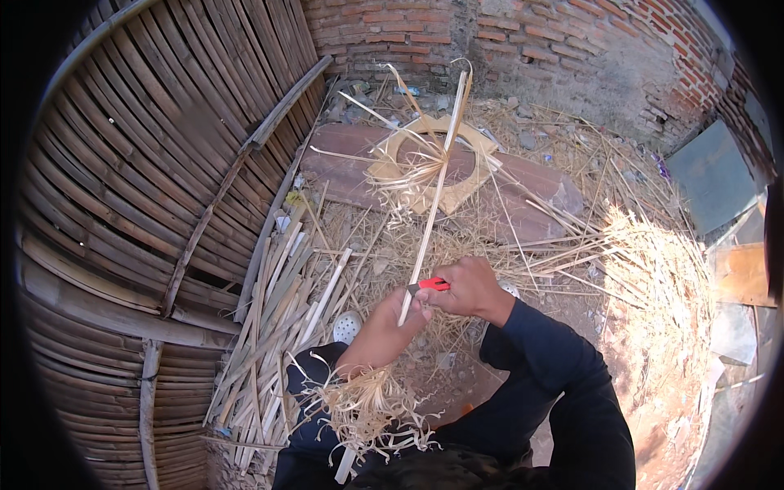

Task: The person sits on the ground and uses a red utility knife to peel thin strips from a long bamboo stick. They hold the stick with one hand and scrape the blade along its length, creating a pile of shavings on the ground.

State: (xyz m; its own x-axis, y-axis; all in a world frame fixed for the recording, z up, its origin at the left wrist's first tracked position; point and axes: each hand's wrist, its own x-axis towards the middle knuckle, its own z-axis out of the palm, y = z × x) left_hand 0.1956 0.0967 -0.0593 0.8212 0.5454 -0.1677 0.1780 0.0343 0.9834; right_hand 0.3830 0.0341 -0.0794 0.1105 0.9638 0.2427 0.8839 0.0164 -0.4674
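Note:
A long pale bamboo strip (430, 214) slants from my hands up and away to the far middle. My left hand (382, 329) is closed around its near end. In my right hand (472, 287), a small red-handled knife (434, 284) is gripped, its dark blade against the strip just beyond my left fingers. The edge of the blade is too small to make out. A tangle of curled shavings (371, 408) lies over my left leg, below my left wrist.
On a reddish-brown board (523, 196) ahead lies a tan square frame (471, 192) with a round hole; thin splints cross it. Cut strips (265, 327) heap up at the left beside a bamboo-slat wall (131, 163). Shavings (661, 302) litter the ground. A brick wall (563, 49) closes the back.

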